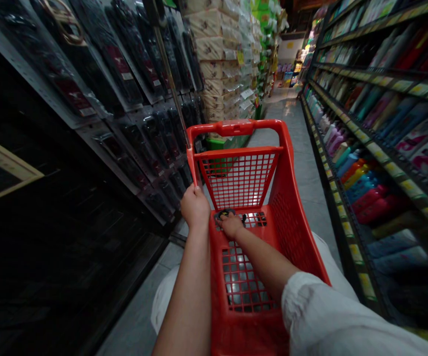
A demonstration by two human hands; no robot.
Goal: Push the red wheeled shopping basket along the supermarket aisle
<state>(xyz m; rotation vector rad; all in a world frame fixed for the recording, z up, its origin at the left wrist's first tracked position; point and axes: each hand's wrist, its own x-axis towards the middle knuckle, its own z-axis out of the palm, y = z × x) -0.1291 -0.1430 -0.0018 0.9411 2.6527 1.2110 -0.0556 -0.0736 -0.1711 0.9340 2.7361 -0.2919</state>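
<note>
A red plastic shopping basket cart (291,198) with grid walls stands in front of me. My left hand (195,205) is closed around its left rim. My right hand (231,225) reaches down inside, fingers stretched and apart, touching a small dark item (224,213) on the basket floor. This item looks rounded with a yellowish mark; the hand partly covers it, and its kind is unclear. Other small dark shapes show close to it through or on the floor grid.
Packaged belts (124,64) hang on a rack at left, beside a dark panel. Stacked wrapped packs (217,54) stand beyond it. On the right, shelves (380,153) hold rows of bottles. A grey tiled aisle floor (291,118) runs ahead between them.
</note>
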